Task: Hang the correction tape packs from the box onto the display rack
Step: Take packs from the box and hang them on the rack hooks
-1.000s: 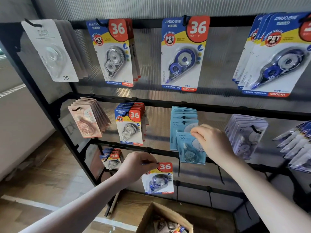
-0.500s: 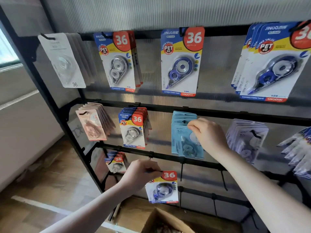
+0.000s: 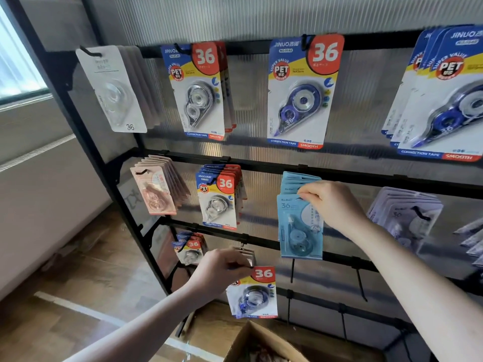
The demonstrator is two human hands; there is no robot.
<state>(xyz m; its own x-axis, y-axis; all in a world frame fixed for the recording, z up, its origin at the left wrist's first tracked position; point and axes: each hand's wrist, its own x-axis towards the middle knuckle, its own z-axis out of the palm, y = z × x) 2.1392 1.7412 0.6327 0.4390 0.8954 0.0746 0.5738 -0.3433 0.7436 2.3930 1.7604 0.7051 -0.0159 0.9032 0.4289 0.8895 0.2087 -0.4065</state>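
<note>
two correction tape packs in hand at the black display rack (image 3: pixel 264 167).
the right hand (image 3: pixel 333 205) pinches the light blue pack (image 3: pixel 298 228) by its top at the rack's middle bar; the left hand (image 3: pixel 222 270) grips the blue-and-red pack (image 3: pixel 254 296) lower down, above the cardboard box (image 3: pixel 251 343).

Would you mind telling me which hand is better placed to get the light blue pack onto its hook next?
Right. The right hand already pinches the top of the light blue pack at the middle-row stack. The left hand is lower down, holding a red-and-blue pack by the bottom row.
</note>
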